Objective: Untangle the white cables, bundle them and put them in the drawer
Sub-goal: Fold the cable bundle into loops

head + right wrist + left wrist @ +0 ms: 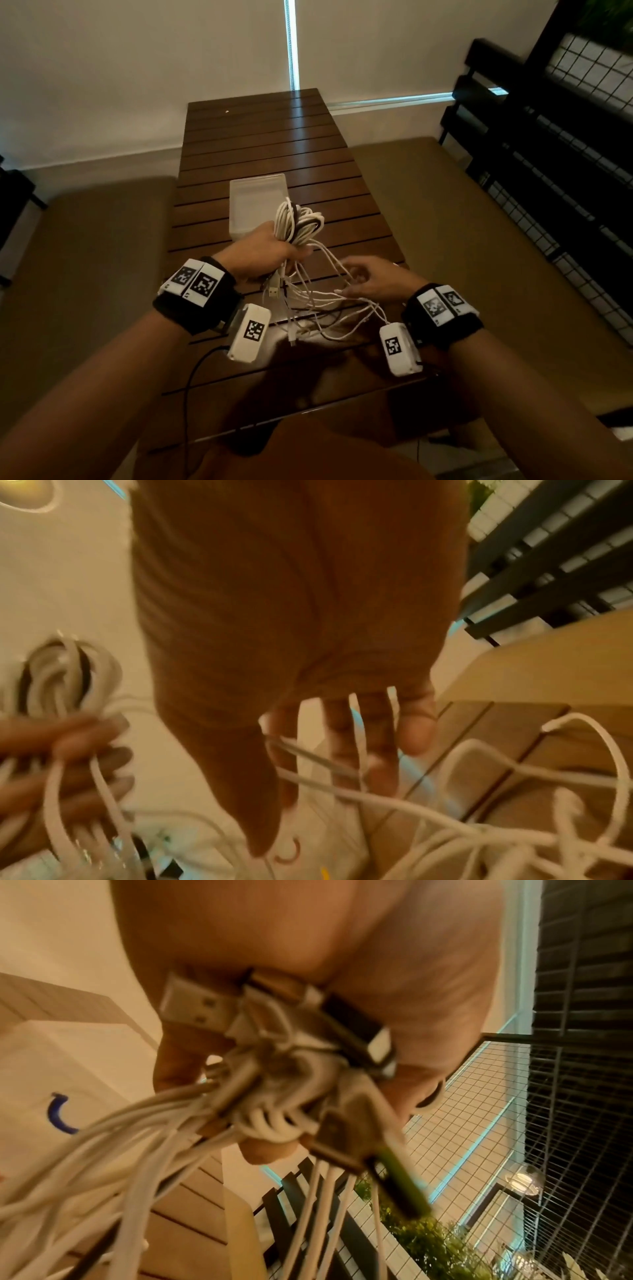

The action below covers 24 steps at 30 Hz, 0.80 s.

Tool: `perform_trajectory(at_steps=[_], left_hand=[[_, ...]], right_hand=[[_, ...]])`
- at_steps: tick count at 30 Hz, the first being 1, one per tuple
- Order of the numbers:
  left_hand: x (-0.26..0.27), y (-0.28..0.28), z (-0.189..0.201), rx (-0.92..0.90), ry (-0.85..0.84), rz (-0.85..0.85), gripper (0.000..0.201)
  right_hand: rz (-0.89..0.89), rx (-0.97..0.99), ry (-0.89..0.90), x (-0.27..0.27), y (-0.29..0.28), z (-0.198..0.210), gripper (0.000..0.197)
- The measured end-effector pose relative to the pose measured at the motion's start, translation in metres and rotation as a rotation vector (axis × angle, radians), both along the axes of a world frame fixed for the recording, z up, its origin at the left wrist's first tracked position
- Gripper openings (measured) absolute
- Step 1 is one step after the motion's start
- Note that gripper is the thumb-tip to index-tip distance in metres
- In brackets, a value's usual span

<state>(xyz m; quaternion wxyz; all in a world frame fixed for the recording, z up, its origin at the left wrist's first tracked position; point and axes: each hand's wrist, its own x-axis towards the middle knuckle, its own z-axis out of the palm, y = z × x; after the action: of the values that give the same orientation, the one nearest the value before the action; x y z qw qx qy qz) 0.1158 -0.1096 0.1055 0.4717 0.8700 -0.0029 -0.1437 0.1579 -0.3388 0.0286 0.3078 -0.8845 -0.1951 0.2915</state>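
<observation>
A bundle of white cables [299, 222] is gripped in my left hand [274, 251], with its loops sticking up over the wooden slatted table [267, 137]. Several USB plugs [195, 1007] poke out below the fist. Loose white strands [325, 305] trail from the bundle down onto the table. My right hand [359, 279] is just right of the bundle, its fingers [414, 731] spread, and thin strands [356, 718] run between them. A translucent white drawer box [239, 205] stands on the table behind the bundle.
A black metal rack with wire grid [548, 154] lines the right side. Beige cushioned seats [85, 257] flank the table. A thin black cord [191, 373] hangs from my left wrist over the table's near edge. White blinds [137, 68] are behind.
</observation>
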Motion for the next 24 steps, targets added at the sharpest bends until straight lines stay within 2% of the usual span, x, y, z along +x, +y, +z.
perform_trajectory(at_steps=[1, 2, 5, 6, 9, 12, 13, 15, 17, 19, 21, 22, 24], left_hand=[[-0.001, -0.001, 0.005, -0.025, -0.026, 0.001, 0.003], [-0.002, 0.0, 0.011, -0.055, -0.057, 0.001, 0.009], [-0.002, 0.014, 0.022, -0.14, -0.174, 0.055, 0.024], [-0.003, 0.021, 0.026, -0.191, -0.209, 0.095, 0.024], [-0.001, 0.042, 0.029, -0.38, -0.215, 0.248, 0.016], [0.003, 0.047, 0.026, -0.568, -0.207, 0.332, 0.018], [0.004, 0.044, 0.025, -0.606, -0.215, 0.341, 0.02], [0.007, 0.033, 0.026, -0.699, -0.218, 0.32, 0.021], [0.009, 0.02, 0.026, -0.74, -0.207, 0.253, 0.023], [0.009, 0.009, 0.025, -0.704, -0.206, 0.176, 0.025], [0.007, 0.003, 0.027, -0.643, -0.199, 0.136, 0.024], [0.006, 0.001, 0.029, -0.621, -0.2, 0.121, 0.024], [0.004, 0.003, 0.032, -0.623, -0.206, 0.094, 0.028]], right_hand=[[0.046, -0.047, 0.052, 0.0, 0.005, -0.004, 0.023], [0.072, -0.156, 0.058, 0.001, 0.004, -0.012, 0.013], [0.129, -0.518, -0.022, 0.009, -0.023, -0.035, 0.024], [0.05, -0.571, -0.01, 0.013, -0.038, -0.046, 0.024], [-0.261, -0.543, 0.04, 0.025, -0.076, -0.061, 0.026], [-0.469, -0.495, -0.153, 0.043, -0.084, -0.041, 0.033], [-0.524, -0.401, -0.241, 0.045, -0.078, -0.028, 0.037], [-0.566, -0.08, -0.376, 0.042, -0.055, -0.002, 0.041], [-0.427, 0.236, -0.378, 0.03, -0.019, 0.025, 0.034], [-0.177, 0.387, -0.214, 0.014, 0.021, 0.035, 0.028], [0.053, 0.336, 0.0, 0.004, 0.049, 0.023, 0.03], [0.135, 0.213, 0.076, 0.003, 0.056, 0.007, 0.033], [0.212, -0.009, 0.11, 0.0, 0.06, -0.018, 0.039]])
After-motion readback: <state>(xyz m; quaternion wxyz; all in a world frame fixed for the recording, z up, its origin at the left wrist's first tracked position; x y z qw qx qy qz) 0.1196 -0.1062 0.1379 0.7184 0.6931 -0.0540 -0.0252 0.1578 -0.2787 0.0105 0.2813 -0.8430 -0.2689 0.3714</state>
